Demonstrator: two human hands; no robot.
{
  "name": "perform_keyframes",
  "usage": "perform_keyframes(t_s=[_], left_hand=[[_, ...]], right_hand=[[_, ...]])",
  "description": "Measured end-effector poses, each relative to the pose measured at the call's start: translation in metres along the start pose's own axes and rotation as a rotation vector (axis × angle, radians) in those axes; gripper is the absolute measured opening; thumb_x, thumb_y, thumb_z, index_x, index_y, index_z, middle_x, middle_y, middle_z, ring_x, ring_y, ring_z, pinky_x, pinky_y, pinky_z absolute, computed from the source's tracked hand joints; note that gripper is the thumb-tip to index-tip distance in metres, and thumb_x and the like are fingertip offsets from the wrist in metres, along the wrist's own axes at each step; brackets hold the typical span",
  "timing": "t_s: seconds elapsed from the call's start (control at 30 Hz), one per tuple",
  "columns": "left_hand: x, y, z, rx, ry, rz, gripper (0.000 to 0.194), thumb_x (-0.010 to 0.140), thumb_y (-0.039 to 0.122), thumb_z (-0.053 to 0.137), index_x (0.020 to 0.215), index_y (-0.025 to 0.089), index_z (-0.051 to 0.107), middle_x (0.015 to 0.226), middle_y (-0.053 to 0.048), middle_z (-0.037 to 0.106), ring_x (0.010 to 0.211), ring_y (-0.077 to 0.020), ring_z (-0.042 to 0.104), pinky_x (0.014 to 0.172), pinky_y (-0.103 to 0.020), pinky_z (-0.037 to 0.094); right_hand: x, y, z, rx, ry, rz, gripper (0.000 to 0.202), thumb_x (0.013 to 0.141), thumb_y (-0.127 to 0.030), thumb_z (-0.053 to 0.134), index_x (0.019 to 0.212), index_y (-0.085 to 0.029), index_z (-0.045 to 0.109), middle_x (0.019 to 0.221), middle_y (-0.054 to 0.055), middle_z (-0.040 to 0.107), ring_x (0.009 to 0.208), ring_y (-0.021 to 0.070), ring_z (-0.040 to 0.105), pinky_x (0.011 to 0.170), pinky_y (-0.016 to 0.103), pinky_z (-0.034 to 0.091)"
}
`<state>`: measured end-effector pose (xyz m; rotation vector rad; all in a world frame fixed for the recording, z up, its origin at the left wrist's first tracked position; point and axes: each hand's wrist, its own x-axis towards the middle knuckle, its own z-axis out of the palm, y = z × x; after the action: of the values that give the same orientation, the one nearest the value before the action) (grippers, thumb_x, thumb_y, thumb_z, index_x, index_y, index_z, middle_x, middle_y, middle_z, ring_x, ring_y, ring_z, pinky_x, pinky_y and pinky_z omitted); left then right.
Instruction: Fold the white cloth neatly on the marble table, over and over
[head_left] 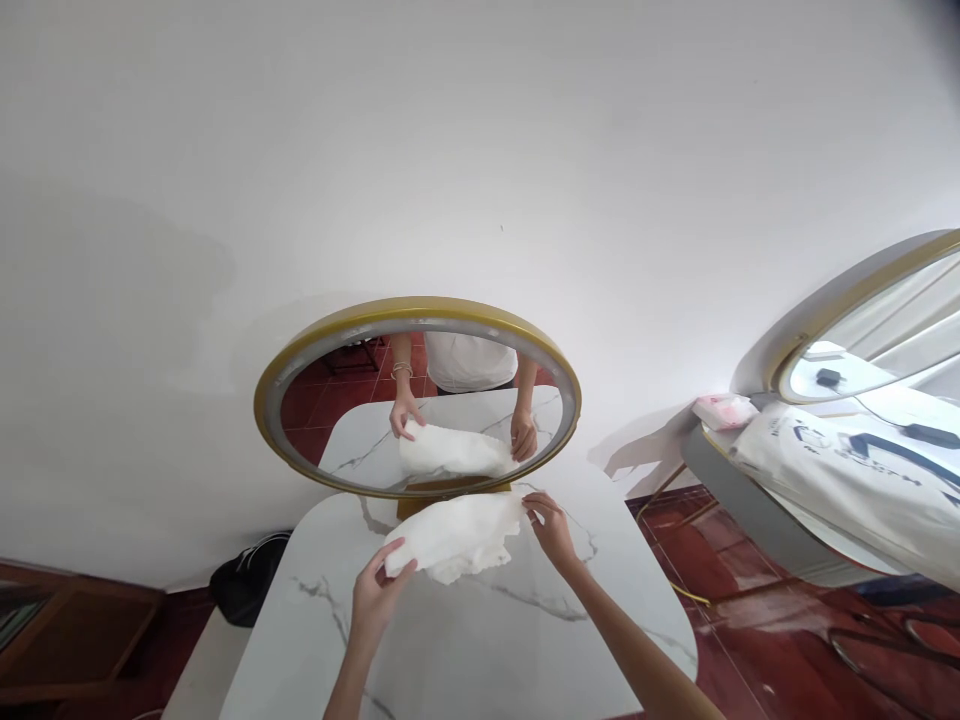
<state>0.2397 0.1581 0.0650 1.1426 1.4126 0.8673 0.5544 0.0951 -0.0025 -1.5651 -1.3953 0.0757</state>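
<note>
A white sheet, tissue-like and with ragged lower edges, (457, 535) is stretched between my hands just above the marbled white table (300, 600). Its left end is pinched between the thumb and fingers of my left hand (377, 588). At the upper right corner, the fingertips of my right hand (551, 530) grip the sheet. Behind it stands a round gold-framed mirror (420, 410), which reflects both hands and the sheet. Part of the mirror's gold base (411, 497) is hidden by the sheet.
On the right, a second table (795, 530) carries a white printed cloth bag (847, 465), a pink packet (724, 411) and another gold-framed mirror (885, 330). A black bag (251, 580) lies left of the marbled table, near a wooden cabinet (71, 630).
</note>
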Motion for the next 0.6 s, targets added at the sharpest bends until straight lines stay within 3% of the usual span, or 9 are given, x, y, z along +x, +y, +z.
perform_keyframes(t_s=[0.13, 0.23, 0.4, 0.5, 0.6], left_hand=[[0.000, 0.017, -0.009, 0.205, 0.007, 0.143, 0.057, 0.052, 0.040, 0.073, 0.102, 0.015, 0.067, 0.099, -0.009, 0.071, 0.084, -0.0223, 0.067, 0.069, -0.028, 0.056], [-0.009, 0.036, -0.011, 0.327, 0.017, 0.216, 0.049, 0.053, 0.037, 0.065, 0.098, 0.018, 0.070, 0.099, -0.007, 0.071, 0.083, -0.0211, 0.066, 0.069, -0.028, 0.056], [-0.045, 0.080, 0.002, 0.474, 0.097, 0.337, 0.036, 0.060, 0.042, 0.055, 0.085, 0.023, 0.074, 0.092, -0.004, 0.069, 0.074, -0.0181, 0.061, 0.069, -0.028, 0.055], [-0.069, 0.103, 0.015, 0.501, 0.169, 0.430, 0.037, 0.063, 0.047, 0.052, 0.081, 0.023, 0.075, 0.092, -0.005, 0.062, 0.071, -0.0162, 0.058, 0.063, -0.027, 0.055], [-0.089, 0.122, 0.026, 0.450, 0.127, 0.408, 0.036, 0.061, 0.047, 0.055, 0.080, 0.023, 0.075, 0.096, -0.005, 0.062, 0.065, -0.0144, 0.057, 0.053, -0.024, 0.052]], right_hand=[[0.011, -0.016, -0.022, 0.080, -0.034, 0.015, 0.024, 0.076, -0.010, 0.044, 0.075, -0.019, 0.066, 0.084, 0.008, 0.068, 0.080, 0.0181, 0.065, 0.072, 0.031, 0.054], [0.018, -0.028, -0.052, 0.114, -0.074, 0.026, 0.020, 0.072, -0.010, 0.047, 0.070, -0.019, 0.064, 0.082, 0.007, 0.068, 0.077, 0.0172, 0.065, 0.069, 0.030, 0.053], [0.030, -0.049, -0.123, 0.105, -0.155, 0.088, 0.016, 0.069, -0.013, 0.050, 0.069, -0.019, 0.064, 0.080, 0.005, 0.068, 0.072, 0.0171, 0.065, 0.066, 0.027, 0.051], [0.033, -0.065, -0.171, 0.065, -0.296, 0.158, 0.013, 0.073, -0.020, 0.054, 0.072, -0.021, 0.067, 0.083, 0.005, 0.070, 0.077, 0.0189, 0.065, 0.072, 0.029, 0.049], [0.033, -0.080, -0.214, 0.067, -0.407, 0.184, 0.015, 0.077, -0.028, 0.056, 0.074, -0.022, 0.070, 0.086, 0.005, 0.071, 0.077, 0.0189, 0.064, 0.072, 0.029, 0.048]])
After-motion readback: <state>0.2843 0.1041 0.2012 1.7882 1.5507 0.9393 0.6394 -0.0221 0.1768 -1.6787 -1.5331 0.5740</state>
